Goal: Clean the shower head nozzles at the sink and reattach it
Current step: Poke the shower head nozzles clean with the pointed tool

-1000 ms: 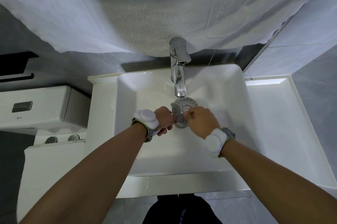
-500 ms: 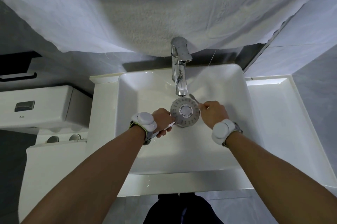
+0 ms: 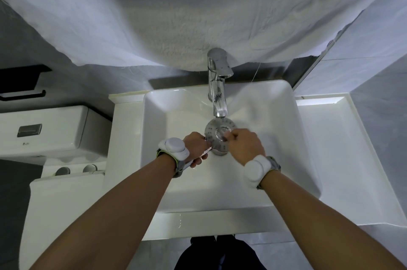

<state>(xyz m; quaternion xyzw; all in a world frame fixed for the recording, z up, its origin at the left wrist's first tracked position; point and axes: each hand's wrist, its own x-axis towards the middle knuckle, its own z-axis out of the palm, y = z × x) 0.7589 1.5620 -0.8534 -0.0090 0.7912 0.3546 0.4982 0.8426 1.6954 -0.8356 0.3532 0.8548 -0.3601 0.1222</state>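
The round grey shower head (image 3: 214, 132) faces up in the white sink (image 3: 277, 142), just below the chrome faucet (image 3: 217, 96) spout. My left hand (image 3: 195, 144) grips its handle at the lower left, so most of the handle is hidden. My right hand (image 3: 244, 146) lies over the right half of the nozzle face. Its curled fingers pinch a thin tool whose tip touches the middle of the face; the hand covers most of the tool. Both wrists wear white bands.
A white towel (image 3: 176, 16) hangs above the faucet. A toilet tank (image 3: 50, 133) stands left of the sink, with a black holder (image 3: 19, 85) on the wall above it. A white counter (image 3: 343, 151) extends to the right. No water stream is visible.
My right hand moved from the shower head's right edge back over its face, covering the right half. The left hand kept its hold on the handle.
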